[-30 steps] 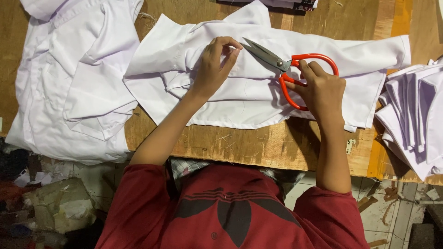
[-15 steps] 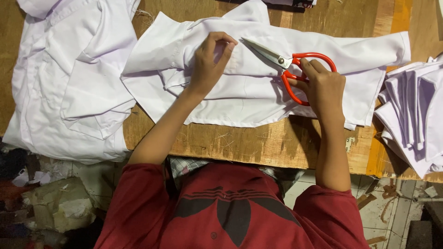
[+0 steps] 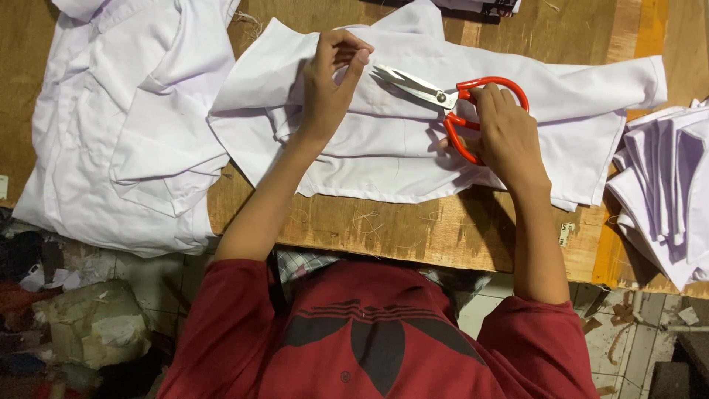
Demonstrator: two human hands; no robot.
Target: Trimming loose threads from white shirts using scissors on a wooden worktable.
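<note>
A wide, worn wooden worktable [image 3: 413, 229] carries everything here, and the largest thing on it is a heap of white cotton shirts [image 3: 125, 133] at the left, lying apart from the work. In the middle, spread flat across the board, lies the white shirt piece with a long sleeve [image 3: 413, 155] reaching out to the right; this is the cloth being trimmed. At the right edge a fanned stack of folded white fabric pieces [image 3: 668, 192] overhangs the table, its nearest fold just beside the sleeve's cuff. The left hand [image 3: 329, 89] is raised over the upper part of the shirt piece with thumb and fingertips pinched together, seemingly on a loose thread or a tiny fold, though what it pinches is too fine to tell. The right hand [image 3: 506, 133] grasps the red-handled steel scissors [image 3: 450, 103], fingers through the loops, blades parted and pointing left towards the pinched spot but not touching it. By my judgement the step in hand is lining up a snip: the blades would need to reach the left fingertips and close just clear of them, without catching the cloth beneath. Nothing lies between scissors and pinch; the hazard is the nearness of the fingers themselves. Below the table edge, scraps and rubbish [image 3: 81, 325] litter the floor.
</note>
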